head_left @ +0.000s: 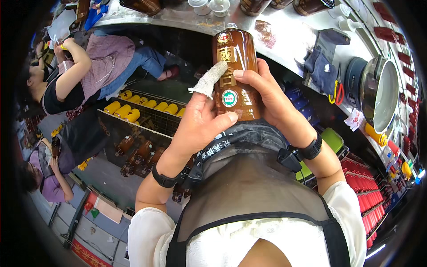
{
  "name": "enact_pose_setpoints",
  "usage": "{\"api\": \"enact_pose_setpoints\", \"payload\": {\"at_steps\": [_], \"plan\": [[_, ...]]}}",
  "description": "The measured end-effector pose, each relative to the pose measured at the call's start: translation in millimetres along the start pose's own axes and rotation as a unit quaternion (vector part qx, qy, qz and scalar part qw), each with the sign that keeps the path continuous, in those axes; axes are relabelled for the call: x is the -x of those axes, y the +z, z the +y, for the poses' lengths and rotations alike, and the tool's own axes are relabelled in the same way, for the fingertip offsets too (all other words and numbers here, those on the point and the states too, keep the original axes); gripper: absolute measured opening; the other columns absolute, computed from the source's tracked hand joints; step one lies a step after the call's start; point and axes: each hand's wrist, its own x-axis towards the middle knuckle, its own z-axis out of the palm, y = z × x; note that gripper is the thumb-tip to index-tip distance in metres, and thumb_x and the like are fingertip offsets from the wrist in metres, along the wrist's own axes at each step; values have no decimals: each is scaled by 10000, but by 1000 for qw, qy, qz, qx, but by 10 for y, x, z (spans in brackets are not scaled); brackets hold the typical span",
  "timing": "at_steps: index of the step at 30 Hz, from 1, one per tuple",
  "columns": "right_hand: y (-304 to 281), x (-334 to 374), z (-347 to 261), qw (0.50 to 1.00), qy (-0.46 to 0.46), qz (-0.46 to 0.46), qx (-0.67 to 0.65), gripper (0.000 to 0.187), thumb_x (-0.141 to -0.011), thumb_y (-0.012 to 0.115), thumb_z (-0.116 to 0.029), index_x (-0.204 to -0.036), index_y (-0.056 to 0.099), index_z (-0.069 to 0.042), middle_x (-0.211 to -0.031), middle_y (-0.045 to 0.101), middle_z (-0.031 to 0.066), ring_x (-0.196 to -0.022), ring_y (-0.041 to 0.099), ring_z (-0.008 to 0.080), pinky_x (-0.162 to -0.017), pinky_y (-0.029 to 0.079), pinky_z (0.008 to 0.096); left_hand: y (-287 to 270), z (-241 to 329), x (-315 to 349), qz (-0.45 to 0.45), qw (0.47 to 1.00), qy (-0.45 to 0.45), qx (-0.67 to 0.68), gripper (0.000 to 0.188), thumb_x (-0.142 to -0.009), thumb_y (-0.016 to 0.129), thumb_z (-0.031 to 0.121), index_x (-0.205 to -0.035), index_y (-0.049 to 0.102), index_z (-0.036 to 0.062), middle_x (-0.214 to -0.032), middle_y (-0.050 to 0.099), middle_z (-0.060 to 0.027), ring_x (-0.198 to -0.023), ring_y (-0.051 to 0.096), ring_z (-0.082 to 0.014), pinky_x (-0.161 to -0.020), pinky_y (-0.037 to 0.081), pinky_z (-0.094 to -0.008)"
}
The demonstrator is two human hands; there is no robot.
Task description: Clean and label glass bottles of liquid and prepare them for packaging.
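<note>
A glossy brown bottle (243, 49) with gold characters and a round green-and-white emblem stands upright before me, with its narrow neck away from me. My left hand (199, 116) closes on its lower left side, the thumb beside the base. White cloth (207, 81) covers a finger of that hand and lies against the bottle's front. On the other side my right hand (268, 91) grips the bottle, thumb pressed on the front. Its remaining fingers are mostly hidden behind the bottle.
Ahead runs a metal worktable (284, 53) with brown bottles (313, 5), white cups (219, 6), a dark cloth (320, 62), scissors (339, 91) and a round pan (383, 95). Left, a crate holds yellow-capped pieces (126, 111). Two co-workers (109, 58) are at left; red racks (362, 187) stand at right.
</note>
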Motion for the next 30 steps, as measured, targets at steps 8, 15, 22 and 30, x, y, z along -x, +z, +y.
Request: {"api": "enact_pose_setpoints", "payload": {"at_steps": [8,15,22,30], "plan": [[-18,65,6,1000,5,4,3,858,-789,767,-289,-1373,220,22,-1210,492,173,-1120,550,229,-941,492,360,49,-101,4,-12,999,22,-40,870,-834,595,-94,-1548,136,98,-1476,336,-100,-1353,394,-205,-1104,381,-374],[-49,76,59,1000,-5,10,3,847,-787,768,-285,-1369,234,20,-1205,499,169,-1110,556,226,-931,494,355,87,-171,21,0,998,36,-49,879,-835,594,-89,-1551,119,95,-1477,326,-105,-1353,389,-208,-1108,373,-369],[-84,114,59,1000,1,1,-4,839,-784,770,-267,-1366,240,22,-1214,503,173,-1118,557,226,-922,500,354,123,-208,26,-1,997,52,-66,878,-839,580,-96,-1553,108,98,-1476,324,-113,-1354,381,-203,-1115,363,-368],[-147,192,32,998,-24,-55,-21,1040,-714,805,-156,-1483,137,53,-1277,500,174,-1160,551,227,-997,459,352,161,-220,26,15,997,43,-55,867,-849,564,-102,-1551,100,105,-1482,317,-113,-1361,383,-216,-1116,366,-378]]}}
